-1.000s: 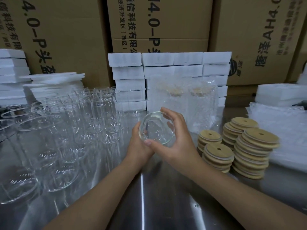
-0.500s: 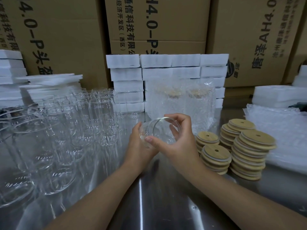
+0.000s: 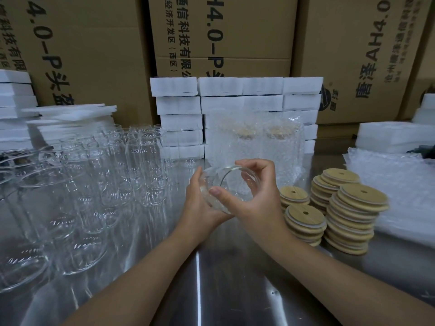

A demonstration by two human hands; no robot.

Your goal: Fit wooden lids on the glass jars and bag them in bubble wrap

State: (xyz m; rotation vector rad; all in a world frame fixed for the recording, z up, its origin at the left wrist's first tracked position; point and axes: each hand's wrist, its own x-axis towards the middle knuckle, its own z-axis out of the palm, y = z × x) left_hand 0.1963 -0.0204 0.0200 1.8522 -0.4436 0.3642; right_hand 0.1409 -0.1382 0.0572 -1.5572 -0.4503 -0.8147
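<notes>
One glass jar [image 3: 235, 184] is held up above the shiny metal table [image 3: 235, 278] by both hands. The jar is tipped, so its open mouth is turned toward the camera.

The left hand [image 3: 200, 208] is curled round the lower part of the jar from the left side. The right hand [image 3: 259, 203] is curled round the rim. Its thumb is laid across the near edge and its fingers are bent over the far edge. Both hands are closed on the jar, and they are touching each other under it.

Just to the right of the right hand, four piles of round wooden lids [image 3: 353, 208] are stacked on the table. A small hole can be seen in each top lid. Further to the right, sheets of bubble wrap [image 3: 388, 184] are laid flat.

To the left of the left hand, many more clear jars [image 3: 94, 184] are stood close together.

Right behind the hands, two bagged jars [image 3: 254, 142] are stood upright in bubble wrap, and wooden lids can be seen dimly through it. Behind those, white foam blocks [image 3: 221, 87] are piled up, and big cardboard boxes [image 3: 235, 31] are stacked at the very back.
</notes>
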